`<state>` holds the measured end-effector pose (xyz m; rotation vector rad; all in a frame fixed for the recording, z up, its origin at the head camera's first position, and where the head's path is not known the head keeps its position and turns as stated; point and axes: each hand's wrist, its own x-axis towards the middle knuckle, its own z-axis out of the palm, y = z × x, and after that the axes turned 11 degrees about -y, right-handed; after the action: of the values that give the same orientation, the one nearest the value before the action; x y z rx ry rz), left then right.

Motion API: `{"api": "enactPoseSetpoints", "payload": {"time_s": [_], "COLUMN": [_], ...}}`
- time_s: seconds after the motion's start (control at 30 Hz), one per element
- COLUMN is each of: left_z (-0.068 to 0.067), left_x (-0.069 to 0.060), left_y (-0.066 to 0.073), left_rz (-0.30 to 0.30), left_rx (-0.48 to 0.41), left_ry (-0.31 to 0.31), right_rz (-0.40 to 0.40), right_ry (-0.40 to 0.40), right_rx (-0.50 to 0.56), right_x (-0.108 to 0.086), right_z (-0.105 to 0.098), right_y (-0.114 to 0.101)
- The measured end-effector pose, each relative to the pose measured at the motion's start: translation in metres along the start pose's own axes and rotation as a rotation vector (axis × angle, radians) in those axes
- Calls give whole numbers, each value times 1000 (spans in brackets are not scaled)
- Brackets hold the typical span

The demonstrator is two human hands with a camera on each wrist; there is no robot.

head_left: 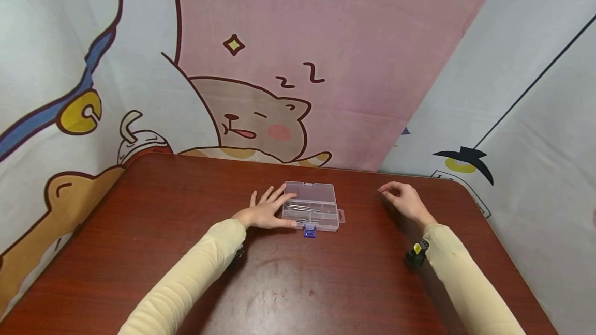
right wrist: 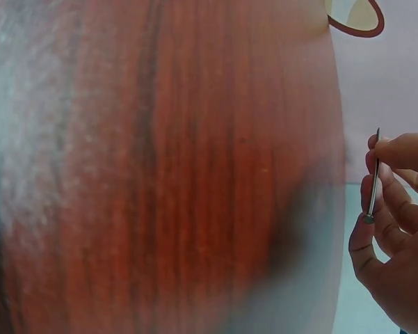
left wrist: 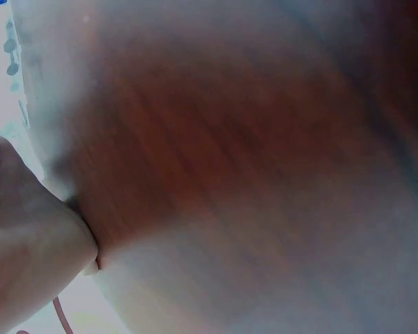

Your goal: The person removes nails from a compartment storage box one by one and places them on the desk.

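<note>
A clear plastic compartment box lies with its lid folded back on the table. Several thin metal nails lie in its compartments. My left hand rests at the box's left side, fingers spread, the thumb along the front edge. Away to the right of the box, my right hand pinches a nail between thumb and fingers. In the right wrist view this slim silver nail stands nearly upright, its flat head low and its point up.
The blue latch hangs at the box's front, and a clear hang tab sticks out on its right. The reddish-brown wooden table ends at a cartoon-printed cloth behind it.
</note>
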<state>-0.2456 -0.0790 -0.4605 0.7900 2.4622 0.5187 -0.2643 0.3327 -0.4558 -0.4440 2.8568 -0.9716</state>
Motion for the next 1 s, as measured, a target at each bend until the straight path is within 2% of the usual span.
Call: {"api": "enactPoseSetpoints", "payload": {"time_s": [0.57,1.0], "left_z": [0,1], "left_x": [-2,1], "left_y": [2,-1], "left_rz": [1,-8], "left_rx": [-3,-2], "left_ry": [4,-6], "right_rz": [28,38], "right_ry": [-23,-39], "right_rx": [14,40], "right_x": [1,0], "right_z": [17,17], "right_y": [5,5]}}
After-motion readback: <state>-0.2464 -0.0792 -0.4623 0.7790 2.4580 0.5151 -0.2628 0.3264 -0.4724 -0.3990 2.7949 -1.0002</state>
